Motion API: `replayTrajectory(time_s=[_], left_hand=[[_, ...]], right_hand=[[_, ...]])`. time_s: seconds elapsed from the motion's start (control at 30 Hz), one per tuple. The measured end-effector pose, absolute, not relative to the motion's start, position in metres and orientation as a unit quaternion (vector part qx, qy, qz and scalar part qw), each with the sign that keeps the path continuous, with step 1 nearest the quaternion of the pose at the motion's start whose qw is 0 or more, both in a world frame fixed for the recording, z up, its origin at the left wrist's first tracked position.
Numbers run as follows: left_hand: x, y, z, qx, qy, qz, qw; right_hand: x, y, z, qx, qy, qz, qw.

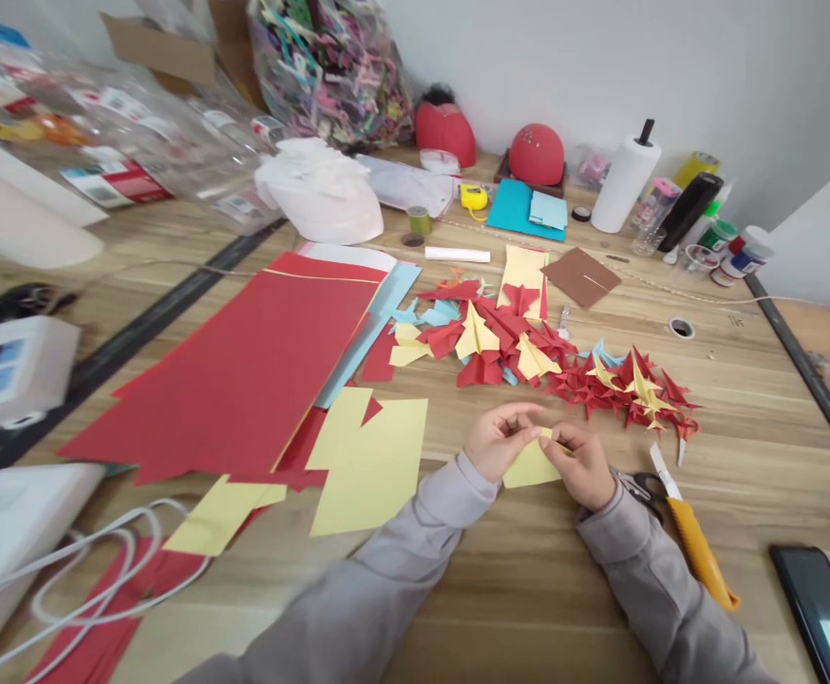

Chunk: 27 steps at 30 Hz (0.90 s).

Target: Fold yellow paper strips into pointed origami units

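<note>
Fingers of left hand (497,445) and right hand (587,467) pinch the top edge of a yellow paper piece (529,467), largely flat, at the bench (500,589); folded paper shapes (504,328) heaped beyond, red sheets (244,361) alongside unfolded.

A pale, plain wall (543,57) rises behind the wood-grained table (728,475), under soft light.

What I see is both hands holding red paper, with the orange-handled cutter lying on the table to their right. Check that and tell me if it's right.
Not quite: the head view shows that the paper held by the left hand and right hand is pale yellow, not red. The orange-handled cutter does lie on the table to their right.
</note>
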<state>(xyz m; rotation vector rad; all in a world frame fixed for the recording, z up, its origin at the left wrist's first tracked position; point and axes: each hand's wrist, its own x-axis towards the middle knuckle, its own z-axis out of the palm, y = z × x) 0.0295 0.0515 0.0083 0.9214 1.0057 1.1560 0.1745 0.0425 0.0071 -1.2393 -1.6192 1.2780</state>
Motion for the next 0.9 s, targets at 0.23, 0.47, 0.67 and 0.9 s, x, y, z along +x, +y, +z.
replayTrajectory(time_s=[0.23,0.47,0.67,0.9], left_hand=[[0.028,0.055,0.003,0.376,0.424,0.515,0.643],[0.028,0.055,0.003,0.339,0.4,0.525,0.67],[0.028,0.057,0.004,0.305,0.426,0.562,0.64],[0.026,0.063,0.002,0.277,0.431,0.575,0.638]], right_hand=[[0.177,0.044,0.006,-0.467,-0.61,0.533,0.355],[0.176,0.044,0.007,-0.457,-0.565,0.571,0.381],[0.176,0.046,0.008,-0.466,-0.525,0.581,0.413],[0.171,0.045,0.005,-0.456,-0.546,0.561,0.423]])
